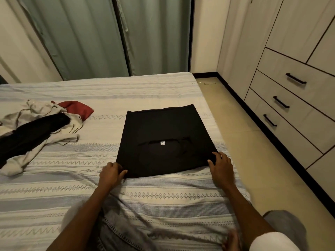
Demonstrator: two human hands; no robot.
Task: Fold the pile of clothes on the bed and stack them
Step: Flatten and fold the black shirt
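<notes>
A black T-shirt [163, 127] lies flat on the bed [126, 91], partly folded into a rectangle, its neck label with "XL" facing up. My left hand [111, 173] pinches its near left corner. My right hand [220, 164] grips its near right corner. At the left of the bed sits the unfolded pile [36, 131]: a beige garment [41, 111], a black garment [30, 134] draped across it, and a dark red piece [78, 108] at its far side.
The bed has a striped, patterned cover, and its right edge runs beside a tiled floor strip [253, 142]. A wardrobe with drawers and black handles [295, 78] lines the right wall. Green curtains [90, 37] hang behind the bed.
</notes>
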